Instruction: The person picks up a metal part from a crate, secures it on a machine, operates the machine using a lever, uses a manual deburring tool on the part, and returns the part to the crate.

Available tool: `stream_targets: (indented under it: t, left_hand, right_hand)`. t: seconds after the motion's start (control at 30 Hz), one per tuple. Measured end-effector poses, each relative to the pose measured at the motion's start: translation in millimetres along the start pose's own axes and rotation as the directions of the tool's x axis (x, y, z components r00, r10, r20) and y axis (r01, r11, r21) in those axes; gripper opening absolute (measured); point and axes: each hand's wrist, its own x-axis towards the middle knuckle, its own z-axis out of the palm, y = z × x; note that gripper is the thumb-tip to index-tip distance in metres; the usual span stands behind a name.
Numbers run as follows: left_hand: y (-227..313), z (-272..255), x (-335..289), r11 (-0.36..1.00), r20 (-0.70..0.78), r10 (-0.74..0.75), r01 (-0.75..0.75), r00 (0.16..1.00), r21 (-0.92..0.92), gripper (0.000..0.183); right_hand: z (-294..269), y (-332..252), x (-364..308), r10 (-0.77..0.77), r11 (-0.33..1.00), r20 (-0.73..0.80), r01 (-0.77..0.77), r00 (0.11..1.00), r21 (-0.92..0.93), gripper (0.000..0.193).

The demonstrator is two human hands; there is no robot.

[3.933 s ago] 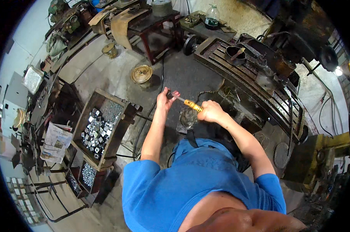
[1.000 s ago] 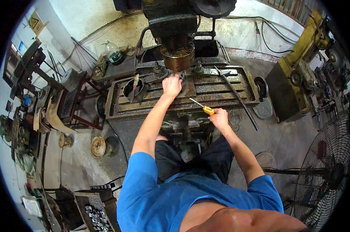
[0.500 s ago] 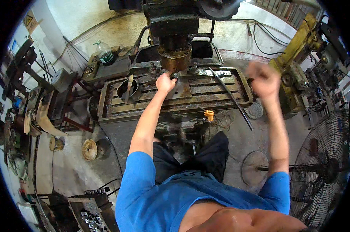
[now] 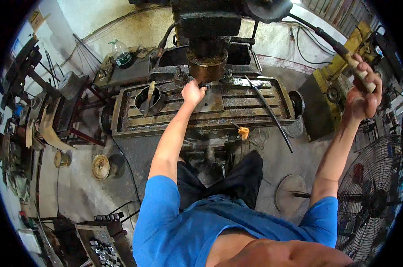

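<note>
My left hand (image 4: 193, 92) reaches to the slotted machine table (image 4: 250, 116), its fingers closed just under the brown, oily spindle head (image 4: 207, 66). Something small and dark shows at its fingertips, too hidden to name. Up at the right, my right hand (image 4: 365, 99) has its fingers around the pale grip of a long lever (image 4: 332, 42), which runs to the round dark hub (image 4: 268, 9) of the machine. Left of my left hand, a dark pot (image 4: 156, 106) sits on the table with a brush-like, wooden-handled tool (image 4: 150, 93) across it.
A long dark bar (image 4: 272, 118) lies over the table's right front edge. An orange-yellow piece (image 4: 243, 132) sits at the front. A caged fan (image 4: 370, 200) stands close by my right arm. A bin of small metal blocks (image 4: 104, 251) is at lower left.
My right hand has moved right and outward, from a blur above the table's right end to the lever's grip. The lever has come into view. My left hand stays under the spindle head.
</note>
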Motion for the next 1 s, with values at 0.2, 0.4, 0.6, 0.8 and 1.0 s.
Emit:
stream_targets:
  t: [0.2, 0.4, 0.6, 0.8, 1.0]
  left_hand:
    - [-3.2, 0.6, 2.3, 0.998, 0.052, -0.059, 0.059, 0.997, 0.017, 0.036]
    - [-5.6, 6.9, 3.5, 1.000, -0.010, -0.008, 0.008, 1.000, -0.015, 0.036]
    - [-0.7, 4.5, 3.6, 1.000, 0.022, -0.019, 0.019, 1.000, -0.002, 0.035]
    - [-25.0, -7.7, -0.6, 0.999, 0.009, 0.030, -0.030, 1.000, -0.033, 0.037]
    - [-61.7, -125.7, -67.5, 0.965, -0.349, 0.199, -0.121, 0.916, 0.232, 0.041]
  right_hand:
    - [12.9, 11.8, -52.2, 0.017, 0.999, -0.111, -0.012, 0.994, 0.040, 0.021]
    - [18.8, 6.9, -57.9, 0.026, 1.000, -0.142, -0.025, 0.990, 0.010, 0.010]
    - [25.7, 9.2, -64.6, 0.065, 0.998, -0.230, -0.058, 0.971, 0.035, 0.009]
    - [27.4, 8.4, -59.0, 0.101, 0.994, -0.133, -0.095, 0.986, 0.048, 0.011]
    - [26.4, -2.7, -58.9, 0.112, 0.993, -0.216, -0.101, 0.970, 0.061, 0.009]
